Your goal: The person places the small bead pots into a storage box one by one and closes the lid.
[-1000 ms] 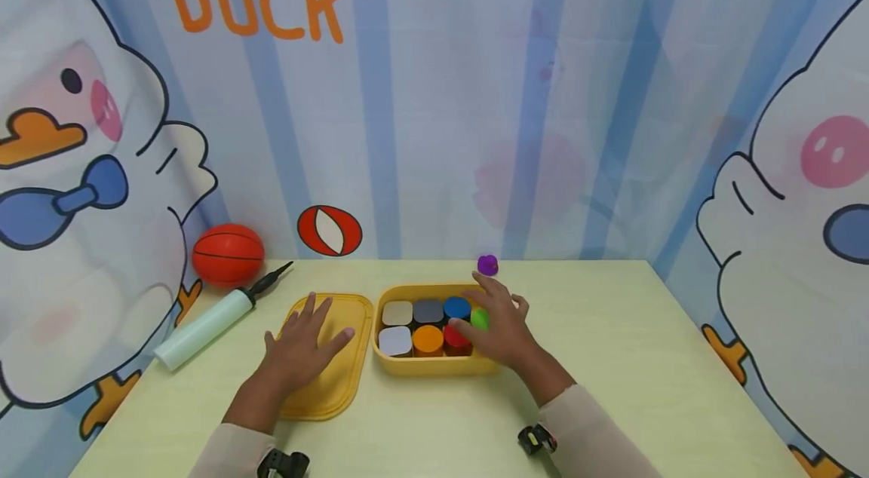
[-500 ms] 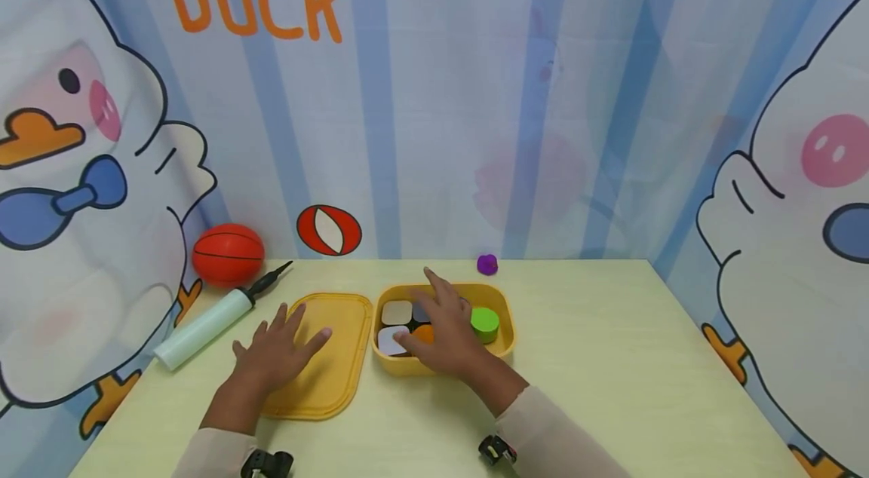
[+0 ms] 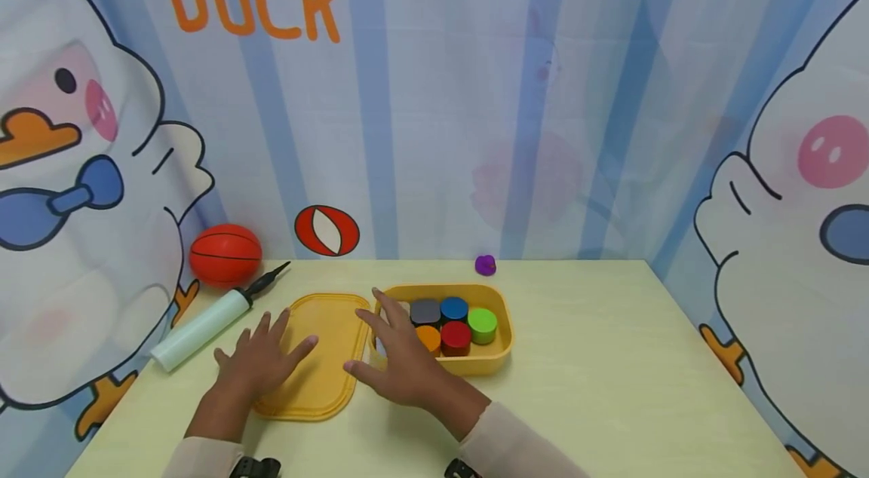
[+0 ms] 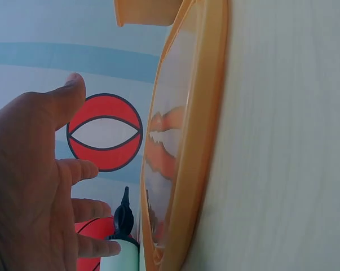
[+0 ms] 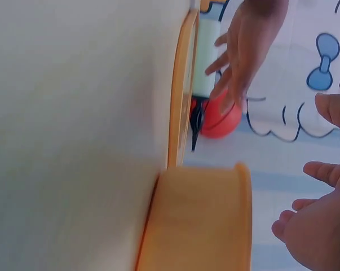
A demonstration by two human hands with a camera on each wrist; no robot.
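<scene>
My left hand hovers with spread fingers over the left part of a yellow lid lying on the table. In the left wrist view a gap separates the hand from that lid. My right hand, fingers apart and holding nothing, is above the left end of a yellow box. Inside the box stand a red cylinder, a blue cylinder, a green cylinder, an orange piece and a grey block. The right hand partly hides the pale pieces at the left.
A pale green hand pump with a black nozzle lies at the left, near a red ball. A small purple object sits at the table's back edge. Behind the table hangs a duck-printed curtain.
My right hand has swept left across the box, uncovering the green, red and blue cylinders. The left hand has drifted left and slightly down over the lid.
</scene>
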